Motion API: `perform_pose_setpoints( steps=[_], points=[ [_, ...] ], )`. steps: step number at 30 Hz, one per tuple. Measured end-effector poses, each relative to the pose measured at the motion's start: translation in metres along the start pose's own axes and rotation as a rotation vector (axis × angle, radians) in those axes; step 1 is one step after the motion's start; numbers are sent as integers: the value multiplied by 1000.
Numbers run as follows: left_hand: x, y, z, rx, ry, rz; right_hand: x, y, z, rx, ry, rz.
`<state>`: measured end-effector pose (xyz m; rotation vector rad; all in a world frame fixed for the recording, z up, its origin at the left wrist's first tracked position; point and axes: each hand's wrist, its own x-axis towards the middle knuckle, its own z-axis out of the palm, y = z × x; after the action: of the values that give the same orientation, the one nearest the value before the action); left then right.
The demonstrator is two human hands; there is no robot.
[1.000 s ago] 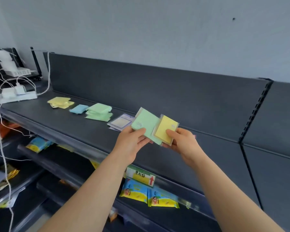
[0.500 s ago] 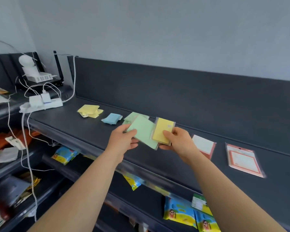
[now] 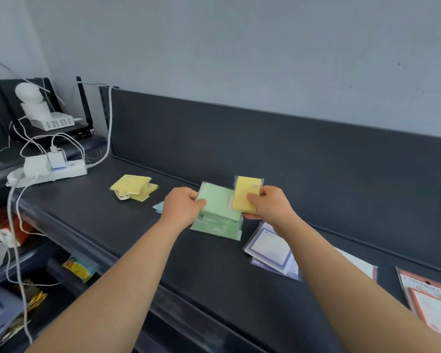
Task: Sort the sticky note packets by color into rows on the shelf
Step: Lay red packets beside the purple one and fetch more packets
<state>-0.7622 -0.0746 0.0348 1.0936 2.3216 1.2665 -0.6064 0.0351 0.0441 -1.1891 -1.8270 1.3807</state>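
a green packet (image 3: 218,201) is gripped by the left hand (image 3: 182,206) just above the green stack (image 3: 218,228) at frame centre, while a yellow packet (image 3: 246,194) is pinched by the right hand (image 3: 271,203) beside it.

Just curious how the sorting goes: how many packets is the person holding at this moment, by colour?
Green packet, in the left hand: 1
Yellow packet, in the right hand: 1
Total: 2
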Motion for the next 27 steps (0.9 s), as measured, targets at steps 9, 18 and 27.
perform_pose_setpoints(
  steps=[9, 18, 27],
  points=[
    [35, -18, -6, 100, -29, 91, 28, -12, 5, -204, 13, -51],
    [68, -33, -50, -329, -204, 123, 34, -52, 90, -113, -32, -164],
    [121, -110, -129, -176, -29, 86, 53, -80, 215, -117, -20, -133]
  ],
)
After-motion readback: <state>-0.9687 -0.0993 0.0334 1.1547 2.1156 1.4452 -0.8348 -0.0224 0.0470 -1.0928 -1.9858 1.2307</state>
